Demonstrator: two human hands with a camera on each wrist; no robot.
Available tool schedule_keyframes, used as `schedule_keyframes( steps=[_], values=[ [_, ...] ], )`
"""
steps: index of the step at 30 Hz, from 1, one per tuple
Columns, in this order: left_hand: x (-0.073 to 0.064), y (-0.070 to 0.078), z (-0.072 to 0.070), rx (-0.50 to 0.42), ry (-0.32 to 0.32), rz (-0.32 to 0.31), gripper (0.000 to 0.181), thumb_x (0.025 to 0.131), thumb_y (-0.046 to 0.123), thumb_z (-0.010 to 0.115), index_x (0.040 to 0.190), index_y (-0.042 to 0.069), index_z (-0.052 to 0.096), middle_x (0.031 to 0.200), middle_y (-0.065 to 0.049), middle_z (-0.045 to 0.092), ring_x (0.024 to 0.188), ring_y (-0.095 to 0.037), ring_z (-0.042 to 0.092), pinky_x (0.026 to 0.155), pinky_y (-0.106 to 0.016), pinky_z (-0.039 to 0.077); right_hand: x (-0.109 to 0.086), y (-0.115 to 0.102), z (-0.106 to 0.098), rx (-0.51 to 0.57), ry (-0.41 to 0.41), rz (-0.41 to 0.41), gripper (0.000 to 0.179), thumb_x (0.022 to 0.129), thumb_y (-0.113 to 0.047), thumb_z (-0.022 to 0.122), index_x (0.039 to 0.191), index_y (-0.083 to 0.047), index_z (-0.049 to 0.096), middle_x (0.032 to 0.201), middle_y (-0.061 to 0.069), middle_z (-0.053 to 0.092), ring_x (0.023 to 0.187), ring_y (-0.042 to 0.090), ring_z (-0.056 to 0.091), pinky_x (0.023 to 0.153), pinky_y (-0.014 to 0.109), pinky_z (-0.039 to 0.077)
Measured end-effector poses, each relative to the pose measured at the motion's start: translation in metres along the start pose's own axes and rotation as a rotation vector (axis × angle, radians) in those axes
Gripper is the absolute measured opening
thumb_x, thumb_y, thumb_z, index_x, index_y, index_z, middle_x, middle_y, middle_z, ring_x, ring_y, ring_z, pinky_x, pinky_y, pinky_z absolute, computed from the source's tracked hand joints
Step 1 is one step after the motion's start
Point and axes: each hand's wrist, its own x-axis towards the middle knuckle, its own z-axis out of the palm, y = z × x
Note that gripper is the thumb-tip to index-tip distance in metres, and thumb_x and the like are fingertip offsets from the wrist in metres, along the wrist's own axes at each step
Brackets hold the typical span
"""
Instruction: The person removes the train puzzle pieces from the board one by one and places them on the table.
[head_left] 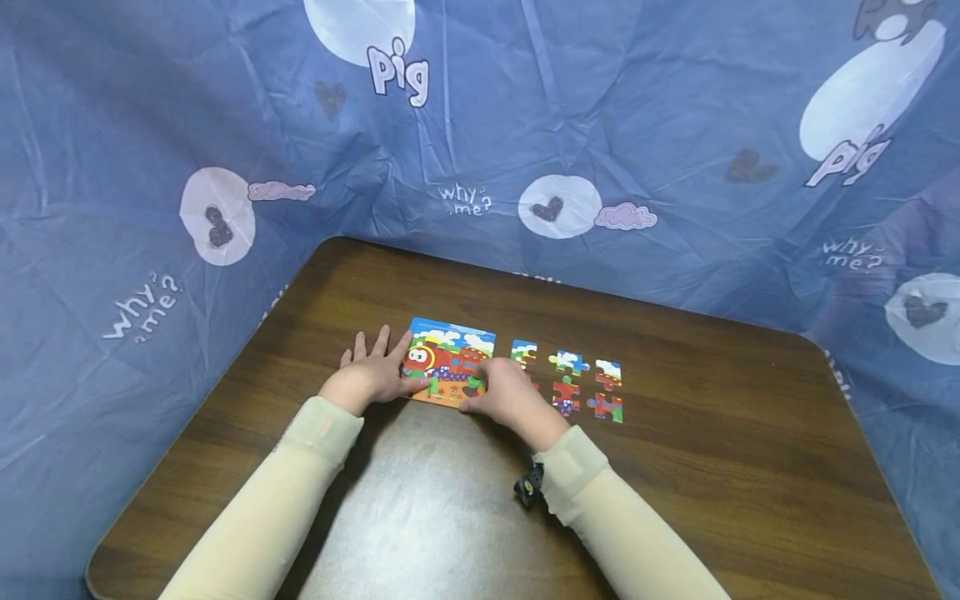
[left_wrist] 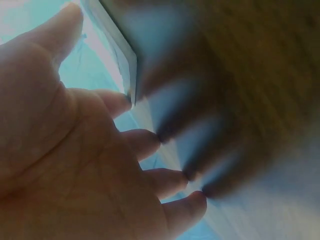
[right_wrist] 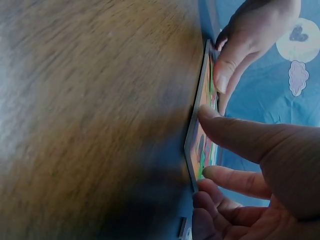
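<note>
A flat puzzle board (head_left: 448,337) with a red train picture lies on the table. My left hand (head_left: 371,375) has its fingers spread at the board's left side, with the thumb over its lower left part. In the left wrist view, a fingertip touches the board's edge (left_wrist: 117,47). At the near right corner is my right hand (head_left: 513,396). Its thumb rests on the board's near edge and its index fingertip touches the picture face (right_wrist: 199,142). The other fingers bend loosely by the right edge. Parts of the picture are hidden under both hands.
Right of the board lie several loose jigsaw pieces in two rows, among them a blue one (head_left: 568,362) and a red one (head_left: 566,393). One piece is partly hidden behind my right hand. A blue printed cloth (head_left: 480,142) hangs behind the brown table (head_left: 712,400).
</note>
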Motion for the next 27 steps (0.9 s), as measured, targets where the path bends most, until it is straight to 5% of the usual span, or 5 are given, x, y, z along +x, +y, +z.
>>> schedule_keyframes(
  steps=[5, 12, 27],
  values=[
    [-0.003, 0.003, -0.003, 0.014, 0.018, 0.031, 0.102, 0.094, 0.074, 0.049, 0.166, 0.018, 0.004, 0.168, -0.021, -0.006, 0.147, -0.053, -0.009, 0.114, -0.067, 0.006, 0.002, -0.003, 0.000, -0.015, -0.018, 0.009, 0.040, 0.076, -0.029, 0.093, 0.095, -0.002, 0.070, 0.089, 0.006, 0.062, 0.083, 0.022, 0.053, 0.076, 0.039, 0.047],
    [0.013, 0.008, 0.002, 0.009, 0.030, 0.084, 0.106, 0.090, 0.078, 0.051, 0.166, 0.019, 0.007, 0.168, -0.018, -0.005, 0.147, -0.054, -0.009, 0.114, -0.068, 0.005, 0.004, -0.004, -0.002, -0.033, -0.021, 0.030, 0.040, 0.073, -0.028, 0.095, 0.090, -0.004, 0.067, 0.086, 0.004, 0.059, 0.080, 0.022, 0.053, 0.075, 0.038, 0.047],
    [0.031, 0.009, 0.014, 0.007, -0.024, 0.034, 0.108, 0.088, 0.073, 0.060, 0.166, 0.024, 0.004, 0.168, -0.013, -0.013, 0.147, -0.052, -0.013, 0.114, -0.068, 0.005, 0.003, -0.003, -0.002, -0.024, -0.011, 0.044, 0.046, 0.072, -0.027, 0.096, 0.098, -0.006, 0.064, 0.091, 0.004, 0.059, 0.086, 0.023, 0.054, 0.079, 0.041, 0.048]
  ],
)
